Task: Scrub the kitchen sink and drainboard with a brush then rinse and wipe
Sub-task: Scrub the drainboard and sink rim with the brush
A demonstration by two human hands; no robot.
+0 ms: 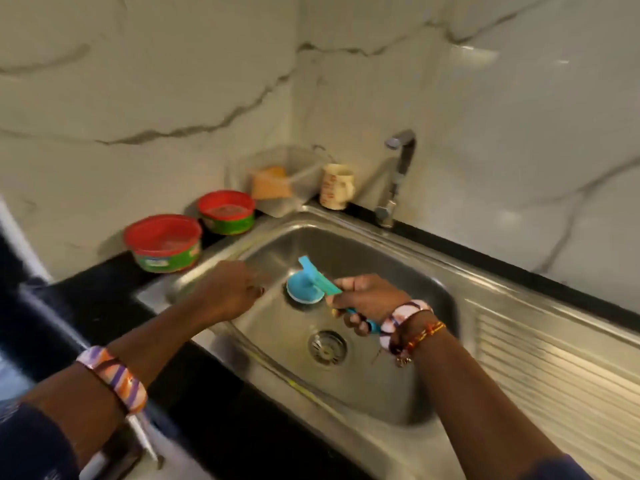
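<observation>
While the right hand (363, 301) curls its fingers round the teal handle of the brush (306, 285), the round blue head of the brush hangs over the basin of the sink (398, 386), up and left of the drain (327, 347); whether the head touches the steel is not clear from this angle. The left hand (230, 294) reaches over the sink's left rim, just beside the brush head, and holds nothing that shows; its fingers are blurred, so I cannot tell how far they are spread. Both wrists wear bangles. The ribbed drainboard (554, 368) runs off to the right of the basin. At the back rim stands the tap (398, 174), its spout pointing left over the sink. Left of the tap sits a cream mug (336, 185), and beside that a clear tub (277, 178) with something orange inside. On the black counter (104, 299) to the left of the sink stand two cans (162, 244) with red tops and green sides, one nearer the sink's front corner and the other behind it, close to the tub. Marble-veined wall tiles rise behind everything.
</observation>
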